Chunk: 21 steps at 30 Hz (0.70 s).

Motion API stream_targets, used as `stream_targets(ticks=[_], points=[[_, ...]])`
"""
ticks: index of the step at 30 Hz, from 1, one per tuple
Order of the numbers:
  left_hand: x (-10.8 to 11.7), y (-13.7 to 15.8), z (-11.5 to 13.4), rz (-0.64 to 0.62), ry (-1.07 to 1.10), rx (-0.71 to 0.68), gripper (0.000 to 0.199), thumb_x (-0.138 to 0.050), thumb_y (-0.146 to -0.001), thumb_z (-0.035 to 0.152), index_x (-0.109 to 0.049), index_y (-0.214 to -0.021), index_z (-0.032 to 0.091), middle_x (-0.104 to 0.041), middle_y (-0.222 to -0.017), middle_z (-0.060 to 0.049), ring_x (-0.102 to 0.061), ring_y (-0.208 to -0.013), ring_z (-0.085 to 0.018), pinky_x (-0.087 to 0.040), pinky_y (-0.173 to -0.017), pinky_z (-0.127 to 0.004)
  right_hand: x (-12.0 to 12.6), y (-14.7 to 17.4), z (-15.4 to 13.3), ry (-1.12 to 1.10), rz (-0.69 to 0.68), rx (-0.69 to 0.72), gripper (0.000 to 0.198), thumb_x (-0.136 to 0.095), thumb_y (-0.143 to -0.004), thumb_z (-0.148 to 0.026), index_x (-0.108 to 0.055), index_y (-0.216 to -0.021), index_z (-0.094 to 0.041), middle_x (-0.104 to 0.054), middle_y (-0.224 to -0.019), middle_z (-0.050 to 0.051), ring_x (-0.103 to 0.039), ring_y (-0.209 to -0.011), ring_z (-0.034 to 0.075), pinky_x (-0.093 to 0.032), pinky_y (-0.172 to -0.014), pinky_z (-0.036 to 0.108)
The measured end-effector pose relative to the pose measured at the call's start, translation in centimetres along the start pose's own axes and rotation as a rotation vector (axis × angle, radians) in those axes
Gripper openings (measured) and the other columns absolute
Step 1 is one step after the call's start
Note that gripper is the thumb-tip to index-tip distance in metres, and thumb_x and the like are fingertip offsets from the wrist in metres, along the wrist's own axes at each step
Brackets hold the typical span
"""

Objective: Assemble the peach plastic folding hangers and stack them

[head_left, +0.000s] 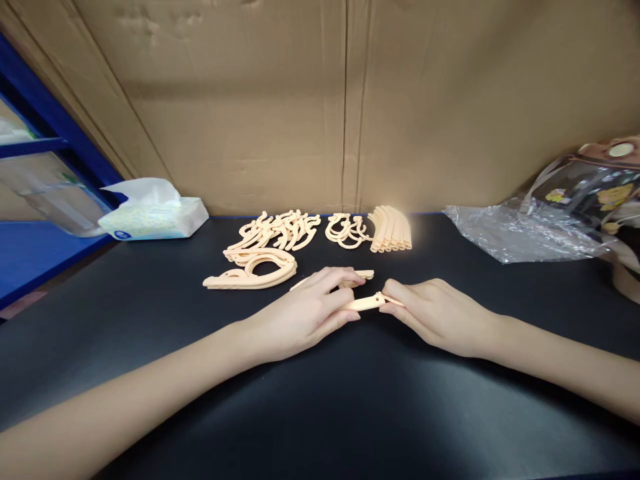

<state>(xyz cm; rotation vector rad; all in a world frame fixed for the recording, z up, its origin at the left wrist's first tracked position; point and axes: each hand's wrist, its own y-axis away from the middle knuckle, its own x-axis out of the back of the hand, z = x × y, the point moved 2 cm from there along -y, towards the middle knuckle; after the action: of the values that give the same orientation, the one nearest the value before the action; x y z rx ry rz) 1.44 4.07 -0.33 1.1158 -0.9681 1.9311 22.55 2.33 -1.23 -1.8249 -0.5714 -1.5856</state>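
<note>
My left hand [320, 303] is closed round a cream plastic folding-hanger part [367, 303], whose flat end with small holes sticks out to the right. Another cream end [367, 274] shows just beyond my left fingers; whether it belongs to the same part is hidden. My right hand [435, 310] pinches a thin cream plastic piece [394, 301] against that holed end. Most of this thin piece is covered by my fingers. Left of my left hand, folded cream hangers [250, 277] lie stacked on the black table [280, 413].
Along the back lie a pile of curved hanger arms [280, 230], several hooks [345, 230] and a row of curved tubes [393, 230]. A tissue pack [155, 217] stands at the back left. Right are a clear plastic bag [525, 233] and a transparent bag [590, 180]. Cardboard [250, 107] walls the back.
</note>
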Motion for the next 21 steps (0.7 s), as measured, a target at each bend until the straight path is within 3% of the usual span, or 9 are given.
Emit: stream_targets(ticks=[7, 21], points=[[-0.09, 0.17, 0.01, -0.011, -0.024, -0.019, 0.02, -0.041, -0.099, 0.027, -0.058, -0.103, 0.017, -0.046, -0.138, -0.009, -0.039, -0.132, -0.02, -0.036, -0.109, -0.034, 0.19, -0.04, -0.13, 0.212, 0.098, 0.113, 0.038, -0.017, -0.103, -0.032, -0.043, -0.079, -0.019, -0.059, -0.063, 0.0, -0.051, -0.045, 0.013, -0.024, -0.045, 0.027], [-0.1, 0.01, 0.08, -0.02, -0.023, -0.009, 0.021, -0.04, -0.1, 0.026, -0.058, -0.104, 0.017, -0.048, -0.135, -0.009, -0.039, -0.132, -0.02, -0.036, -0.11, -0.035, 0.73, 0.01, -0.62, 0.528, 0.28, 0.239, 0.032, -0.034, -0.098, -0.024, -0.051, -0.072, -0.018, -0.052, -0.061, 0.0, -0.047, -0.052, 0.015, -0.029, -0.054, 0.03]])
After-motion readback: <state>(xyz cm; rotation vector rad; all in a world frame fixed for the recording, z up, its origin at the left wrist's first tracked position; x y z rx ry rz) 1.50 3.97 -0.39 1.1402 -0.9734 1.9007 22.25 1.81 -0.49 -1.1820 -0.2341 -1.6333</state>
